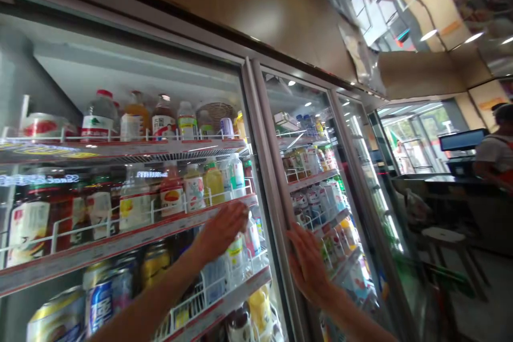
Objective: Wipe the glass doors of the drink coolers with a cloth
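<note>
Now, both your hands are up at a drinks cooler.

Left hand: flat, fingers straight and close together, palm toward the left door, grasping nothing. It lies over the right end of the second shelf, just below a yellow bottle. Reflections on the pane say glass is there; whether the palm actually touches it, you cannot tell.

Right hand: open too, fingers extended and slightly fanned, pointing up and left, holding nothing. It sits at the left edge of the right door, just beside the post that parts the two doors. The fingertips seem to touch the frame. The hands are apart, with the post between them.

Behind the left door: a top shelf with tall bottles, labels red, orange and green. The second shelf has more bottles behind a white wire rail. Lower shelves hold cans, blue and gold, near your left forearm.

Behind the right door: smaller bottles and cartons on tilted shelves, blurred.

Far right, well apart from the cooler: a counter with a monitor, a person in a white top at it, and a white stool on the floor before it. The view is tilted and smeared at the edges.
</note>
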Demonstrator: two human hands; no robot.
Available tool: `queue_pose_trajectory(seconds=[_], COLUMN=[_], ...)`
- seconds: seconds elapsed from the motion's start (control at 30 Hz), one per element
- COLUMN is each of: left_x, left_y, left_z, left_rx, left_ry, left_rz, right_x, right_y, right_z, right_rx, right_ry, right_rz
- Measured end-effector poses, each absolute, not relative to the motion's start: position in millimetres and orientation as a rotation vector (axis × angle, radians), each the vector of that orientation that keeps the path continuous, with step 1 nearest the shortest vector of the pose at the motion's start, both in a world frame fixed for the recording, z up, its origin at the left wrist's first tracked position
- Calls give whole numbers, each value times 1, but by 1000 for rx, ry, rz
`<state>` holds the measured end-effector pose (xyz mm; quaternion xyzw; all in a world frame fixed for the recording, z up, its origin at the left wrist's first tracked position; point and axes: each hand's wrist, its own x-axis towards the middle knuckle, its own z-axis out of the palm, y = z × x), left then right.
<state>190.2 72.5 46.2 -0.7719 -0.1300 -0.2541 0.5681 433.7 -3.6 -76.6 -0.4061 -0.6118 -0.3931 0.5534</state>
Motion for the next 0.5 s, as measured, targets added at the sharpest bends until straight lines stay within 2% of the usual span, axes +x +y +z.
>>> queue_pose_trajectory(seconds=[0.1,0.17,0.27,0.33,0.4,0.5], left_x=[172,165,156,143,122,86], left_y=[69,65,57,52,48,42], left_z=[76,54,-6,-19,8,79], left_rx=[-1674,-1694,-1816,-1849,-1808,-1635], left_ry=[-455,-429,-249,-202,-284,-478], left_rz=[-762,-737,-510,-415,-481,-726], right_x=[423,413,394,382,372,359], right_y=[-3,-3,-3,-4,-3,-1], right_z=[-74,-72,-67,-61,-55,-48], right_rx=[-934,-916,-902,-879,-854,-831], right_ry=[-1438,-1465,-1505,-1528,-1539,-1533], right_rz=[-899,-879,-841,-834,-841,-835])
